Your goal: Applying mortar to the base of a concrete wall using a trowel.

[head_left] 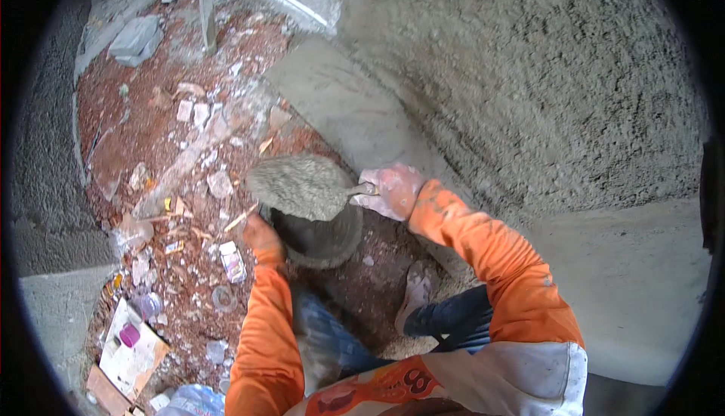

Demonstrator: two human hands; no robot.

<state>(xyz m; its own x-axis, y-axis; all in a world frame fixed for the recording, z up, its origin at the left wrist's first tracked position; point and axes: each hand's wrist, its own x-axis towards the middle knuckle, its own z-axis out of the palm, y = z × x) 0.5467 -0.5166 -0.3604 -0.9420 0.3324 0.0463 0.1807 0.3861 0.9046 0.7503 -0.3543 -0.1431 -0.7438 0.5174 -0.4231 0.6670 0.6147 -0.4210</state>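
Observation:
My right hand (pixel 396 191), smeared with mortar, is closed around the handle of a trowel (pixel 364 188). A thick heap of wet grey mortar (pixel 300 184) covers the blade, which is held over the far side of a dark round bucket (pixel 325 253). At the bucket's left rim is my left hand (pixel 262 238), closed on it with the fingers partly hidden. The bucket's inner wall looks grey with mortar; its bottom is mostly hidden by the loaded trowel.
Rough, freshly coated wall (pixel 544 83) rises on the right, above a smoother band (pixel 627 280). A smooth grey board or slab (pixel 340 91) slopes beyond the bucket. Reddish rubble ground (pixel 174 174) on the left holds stones, plastic cups and a stained board (pixel 124 352). My shoe (pixel 418 295) is beside the bucket.

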